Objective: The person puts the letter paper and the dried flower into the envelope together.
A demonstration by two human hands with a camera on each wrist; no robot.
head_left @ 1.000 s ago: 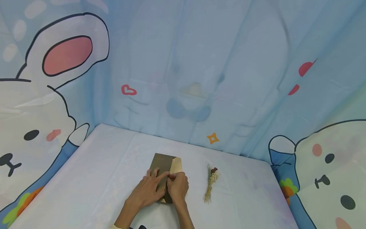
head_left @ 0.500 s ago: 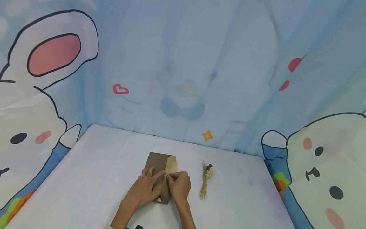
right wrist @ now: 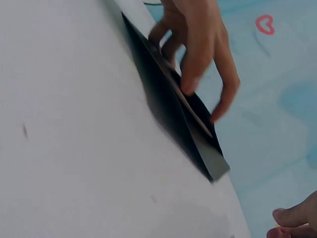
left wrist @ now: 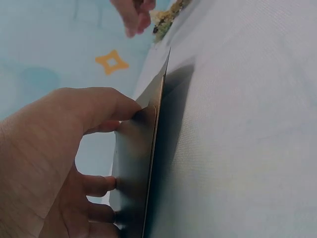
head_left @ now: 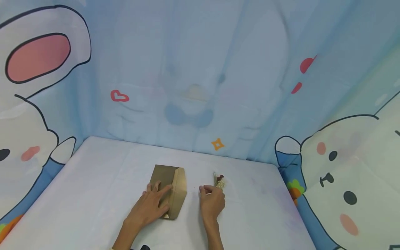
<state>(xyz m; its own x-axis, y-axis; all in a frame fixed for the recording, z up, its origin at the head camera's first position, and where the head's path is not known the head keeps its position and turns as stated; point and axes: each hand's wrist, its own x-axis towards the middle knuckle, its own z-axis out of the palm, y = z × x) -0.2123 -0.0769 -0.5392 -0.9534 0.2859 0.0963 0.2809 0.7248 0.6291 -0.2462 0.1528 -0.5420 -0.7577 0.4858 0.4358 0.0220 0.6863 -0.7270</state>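
Observation:
A gold-brown envelope [head_left: 178,192] lies on the table with its pointed flap unfolded to the right. My left hand [head_left: 151,206] rests on it, fingers spread, fingertips pressing its surface. In the left wrist view the envelope [left wrist: 136,148] is seen nearly edge-on under those fingertips. My right hand [head_left: 212,204] is off the envelope, to its right, fingers loosely curled; I see nothing held. Just beyond it lies a small bunch of dried flowers [head_left: 220,180] with dark red and cream heads, its stems hidden by the hand. The right wrist view shows the envelope's opening [right wrist: 183,106] gaping slightly.
A white cloth covers the table [head_left: 256,208]. Behind it hangs a blue curtain [head_left: 193,69] printed with cartoon animals, meeting the table's far edge. A small black object [head_left: 145,247] shows at the bottom edge, near the left forearm.
My right hand has let go of the envelope's flap and moved right, towards the flowers. The flap now lies unfolded. My left hand stays on the envelope; the head view has shifted rightward.

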